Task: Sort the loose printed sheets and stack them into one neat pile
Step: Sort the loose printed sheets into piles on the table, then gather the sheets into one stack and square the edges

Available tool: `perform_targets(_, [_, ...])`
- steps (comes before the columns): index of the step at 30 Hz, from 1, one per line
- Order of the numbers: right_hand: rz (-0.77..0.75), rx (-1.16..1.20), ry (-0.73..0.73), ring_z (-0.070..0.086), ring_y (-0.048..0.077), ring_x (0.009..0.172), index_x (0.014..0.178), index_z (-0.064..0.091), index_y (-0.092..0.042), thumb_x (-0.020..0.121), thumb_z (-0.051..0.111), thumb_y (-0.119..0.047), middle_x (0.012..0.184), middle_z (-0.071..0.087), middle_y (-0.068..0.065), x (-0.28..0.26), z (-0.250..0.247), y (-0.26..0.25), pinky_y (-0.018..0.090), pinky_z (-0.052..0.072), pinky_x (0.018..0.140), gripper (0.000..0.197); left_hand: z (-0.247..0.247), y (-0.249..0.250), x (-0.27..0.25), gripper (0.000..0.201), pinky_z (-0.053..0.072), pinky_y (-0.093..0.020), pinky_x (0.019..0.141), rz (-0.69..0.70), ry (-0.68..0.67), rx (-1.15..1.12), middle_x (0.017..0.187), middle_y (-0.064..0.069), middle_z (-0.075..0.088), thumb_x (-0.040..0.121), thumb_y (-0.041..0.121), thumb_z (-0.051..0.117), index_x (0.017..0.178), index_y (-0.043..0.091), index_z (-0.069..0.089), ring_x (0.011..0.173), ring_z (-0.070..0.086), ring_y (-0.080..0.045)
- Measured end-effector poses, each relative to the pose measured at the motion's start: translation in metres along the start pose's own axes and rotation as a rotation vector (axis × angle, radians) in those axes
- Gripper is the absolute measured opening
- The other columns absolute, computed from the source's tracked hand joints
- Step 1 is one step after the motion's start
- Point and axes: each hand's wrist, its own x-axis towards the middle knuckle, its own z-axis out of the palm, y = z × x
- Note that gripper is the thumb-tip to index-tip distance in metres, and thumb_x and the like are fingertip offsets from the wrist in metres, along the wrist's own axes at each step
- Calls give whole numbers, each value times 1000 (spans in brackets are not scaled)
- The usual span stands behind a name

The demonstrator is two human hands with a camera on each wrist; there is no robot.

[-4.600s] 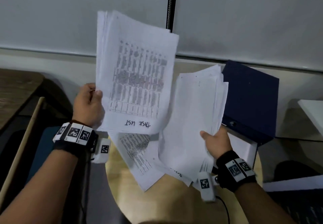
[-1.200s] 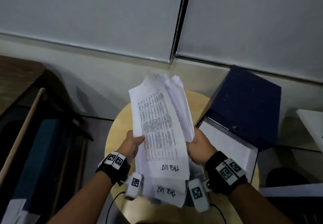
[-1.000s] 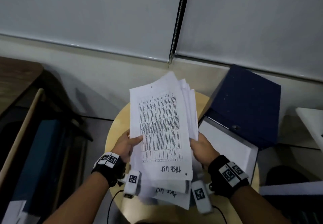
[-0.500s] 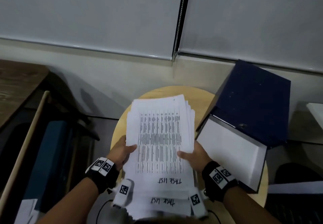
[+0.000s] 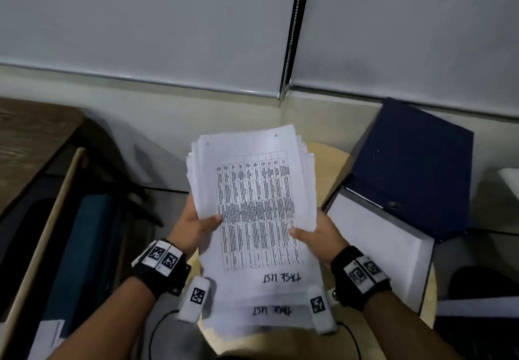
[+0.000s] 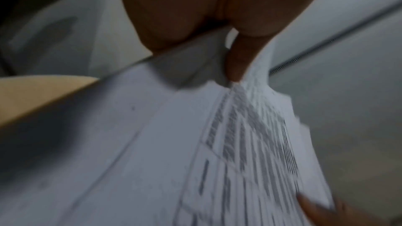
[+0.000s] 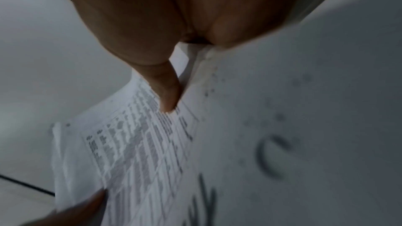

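A thick stack of white printed sheets (image 5: 255, 213) is held up over the round wooden table (image 5: 331, 160). The top sheet shows a printed grid table and handwritten "TASK LIST" at its near end. My left hand (image 5: 196, 227) grips the stack's left edge with the thumb on top. My right hand (image 5: 317, 236) grips the right edge the same way. The sheet edges are slightly uneven, and a lower sheet sticks out at the near end. In the left wrist view the thumb (image 6: 239, 61) presses on the paper (image 6: 250, 143). The right wrist view shows a thumb (image 7: 167, 95) on the printed sheet (image 7: 135, 152).
An open dark blue box file (image 5: 412, 168) stands at the table's right, with a white sheet (image 5: 376, 236) inside its lower half. A dark wooden desk (image 5: 25, 146) and a blue chair (image 5: 84, 247) are at the left. Window blinds (image 5: 168, 22) fill the background.
Two separate bundles, one in each hand, have been joined into one stack held by both hands. Over the last second the stack tilted flatter, then rose a little.
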Motion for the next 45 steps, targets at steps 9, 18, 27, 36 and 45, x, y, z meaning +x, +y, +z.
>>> perform_targets(9, [15, -13, 306, 46, 23, 135, 142, 44, -5, 89, 67, -23, 143, 51, 10, -7, 41, 13, 39, 38, 113, 60, 22, -4, -14, 57, 55, -39, 86, 211, 251, 116, 100, -9, 72, 62, 12, 73, 114, -7, 61, 93, 67, -17])
perform_targets(18, [13, 203, 349, 62, 16, 92, 104, 51, -32, 54, 49, -5, 100, 61, 3, -25, 45, 30, 11, 53, 78, 57, 6, -24, -22, 53, 51, -11, 63, 169, 204, 137, 81, 7, 69, 43, -7, 58, 94, 5, 62, 77, 64, -3])
perform_targets(27, [-32, 361, 230, 71, 15, 79, 108, 52, 4, 58, 45, 14, 85, 71, 11, -18, 30, 27, 31, 57, 67, 51, -26, -26, -6, 65, 52, -33, 71, 106, 162, 82, 87, 6, 74, 39, -11, 53, 103, -1, 63, 87, 65, -16])
perform_targets(36, [30, 211, 405, 65, 0, 95, 120, 51, -22, 73, 43, 20, 113, 65, 1, -28, 47, 37, 18, 53, 78, 63, -4, -17, 1, 52, 52, -13, 64, 66, 157, 130, 71, 19, 73, 45, -14, 54, 91, 7, 62, 70, 66, 9])
perform_targets(45, [28, 50, 462, 52, 29, 126, 145, 27, -8, 68, 41, -8, 139, 51, 13, -24, 67, 20, 46, 45, 106, 78, 1, -16, 0, 56, 55, -21, 67, 98, 259, 42, 81, 5, 73, 44, -8, 54, 98, -3, 64, 76, 68, -8])
